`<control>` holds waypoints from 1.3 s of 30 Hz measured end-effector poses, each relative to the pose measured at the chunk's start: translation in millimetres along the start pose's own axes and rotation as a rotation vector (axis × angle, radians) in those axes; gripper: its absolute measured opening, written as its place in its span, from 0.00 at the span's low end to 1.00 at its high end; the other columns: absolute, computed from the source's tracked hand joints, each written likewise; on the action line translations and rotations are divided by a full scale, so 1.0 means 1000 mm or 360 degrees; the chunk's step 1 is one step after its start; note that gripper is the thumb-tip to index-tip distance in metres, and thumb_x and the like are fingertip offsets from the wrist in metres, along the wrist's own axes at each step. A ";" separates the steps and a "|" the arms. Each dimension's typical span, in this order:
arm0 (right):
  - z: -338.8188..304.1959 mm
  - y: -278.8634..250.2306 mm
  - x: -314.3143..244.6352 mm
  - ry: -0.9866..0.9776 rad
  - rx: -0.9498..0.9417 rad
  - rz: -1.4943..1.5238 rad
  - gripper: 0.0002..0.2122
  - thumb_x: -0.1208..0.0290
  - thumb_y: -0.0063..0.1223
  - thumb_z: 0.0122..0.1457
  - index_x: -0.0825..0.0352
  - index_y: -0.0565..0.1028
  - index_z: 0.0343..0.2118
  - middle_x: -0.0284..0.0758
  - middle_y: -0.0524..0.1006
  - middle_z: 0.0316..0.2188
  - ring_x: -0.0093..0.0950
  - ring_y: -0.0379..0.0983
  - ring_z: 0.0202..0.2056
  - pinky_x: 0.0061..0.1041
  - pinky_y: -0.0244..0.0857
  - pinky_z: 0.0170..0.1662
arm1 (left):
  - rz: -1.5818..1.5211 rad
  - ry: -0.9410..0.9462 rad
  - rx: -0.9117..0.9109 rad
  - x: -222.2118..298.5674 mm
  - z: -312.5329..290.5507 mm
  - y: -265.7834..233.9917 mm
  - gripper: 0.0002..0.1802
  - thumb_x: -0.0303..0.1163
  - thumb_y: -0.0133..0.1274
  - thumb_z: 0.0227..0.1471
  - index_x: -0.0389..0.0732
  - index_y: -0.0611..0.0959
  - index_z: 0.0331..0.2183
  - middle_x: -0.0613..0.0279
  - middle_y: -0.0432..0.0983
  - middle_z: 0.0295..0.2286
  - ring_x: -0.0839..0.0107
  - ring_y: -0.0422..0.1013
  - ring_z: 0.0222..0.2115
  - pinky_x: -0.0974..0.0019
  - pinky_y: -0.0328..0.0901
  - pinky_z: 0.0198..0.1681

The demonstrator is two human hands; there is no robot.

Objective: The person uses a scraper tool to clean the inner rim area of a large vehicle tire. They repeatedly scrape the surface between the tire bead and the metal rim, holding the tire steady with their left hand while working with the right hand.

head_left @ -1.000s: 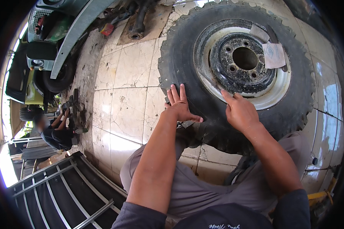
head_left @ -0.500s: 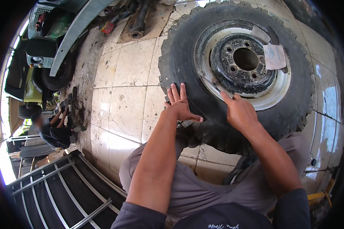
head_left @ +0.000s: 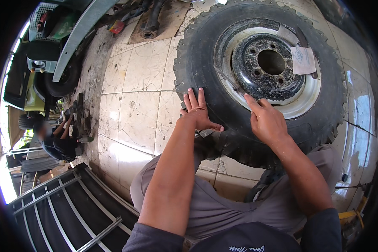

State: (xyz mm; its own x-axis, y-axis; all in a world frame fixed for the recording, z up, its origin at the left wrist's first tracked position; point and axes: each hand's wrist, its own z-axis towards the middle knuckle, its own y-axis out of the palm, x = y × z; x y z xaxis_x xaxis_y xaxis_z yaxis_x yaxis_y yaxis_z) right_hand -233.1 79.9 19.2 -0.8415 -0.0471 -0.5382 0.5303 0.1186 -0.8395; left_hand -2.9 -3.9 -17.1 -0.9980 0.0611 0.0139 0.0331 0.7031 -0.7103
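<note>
A large black tyre [head_left: 199, 54] lies flat in front of me, mounted on a worn white rim [head_left: 298, 106] with a black, speckled centre [head_left: 248, 73]. My left hand [head_left: 197, 114] rests on the tyre's near-left sidewall, fingers spread, holding nothing. My right hand [head_left: 269, 122] is closed around a slim knife-like tool [head_left: 227, 79], its index finger stretched along it. The thin blade lies over the left part of the white rim by the tyre's bead; its handle is hidden in the hand. Pale sandpaper [head_left: 303, 61] and a dark flat tool [head_left: 300, 37] lie across the wheel's right side.
A metal-framed black panel [head_left: 67, 210] stands at lower left. Beyond the cracked tile floor [head_left: 136, 109], another person [head_left: 56, 143] crouches at the far left beside a vehicle [head_left: 44, 63]. A greasy metal part [head_left: 150, 31] lies on cardboard at the top.
The blade in my right hand has moved up and left along the rim, and more of it shows. My left hand keeps its place on the tyre.
</note>
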 end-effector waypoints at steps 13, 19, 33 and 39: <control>0.003 0.014 0.010 -0.0002 -0.0013 -0.0059 0.24 0.75 0.48 0.58 0.56 0.69 0.60 0.44 0.75 0.37 0.47 0.77 0.34 0.45 0.70 0.38 | -0.0010 0.0011 -0.0007 0.001 -0.002 -0.003 0.95 0.71 0.72 0.17 0.45 0.20 0.64 0.40 0.11 0.65 0.43 0.16 0.67 0.27 0.40 0.63; 0.001 0.005 0.003 0.0004 0.0000 0.0033 0.24 0.75 0.49 0.57 0.57 0.69 0.59 0.43 0.74 0.37 0.47 0.77 0.33 0.45 0.70 0.38 | 0.0011 -0.0014 -0.0046 0.001 0.000 -0.004 0.96 0.70 0.72 0.17 0.44 0.17 0.62 0.38 0.09 0.64 0.44 0.14 0.67 0.30 0.39 0.65; 0.004 0.021 0.014 -0.0003 0.0014 -0.0154 0.25 0.75 0.50 0.56 0.57 0.69 0.59 0.44 0.75 0.36 0.47 0.77 0.33 0.45 0.70 0.39 | -0.0012 0.0005 -0.0057 0.000 -0.001 -0.003 0.96 0.70 0.72 0.17 0.44 0.18 0.63 0.39 0.09 0.64 0.43 0.14 0.67 0.29 0.39 0.64; 0.016 0.019 0.017 0.0225 0.0070 0.0706 0.25 0.71 0.49 0.56 0.68 0.68 0.59 0.52 0.76 0.49 0.50 0.74 0.49 0.38 0.68 0.51 | 0.0019 -0.0008 -0.0071 0.002 0.000 -0.004 0.96 0.70 0.72 0.18 0.44 0.16 0.62 0.38 0.07 0.63 0.43 0.12 0.66 0.31 0.39 0.65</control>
State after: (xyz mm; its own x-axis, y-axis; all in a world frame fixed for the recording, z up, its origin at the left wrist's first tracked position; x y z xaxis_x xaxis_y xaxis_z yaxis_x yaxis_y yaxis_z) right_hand -235.3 65.4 -6.8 -0.5367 0.1345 -0.8330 0.8434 0.0544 -0.5346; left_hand -5.4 -6.6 -14.2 -0.9978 0.0661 0.0021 0.0472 0.7332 -0.6784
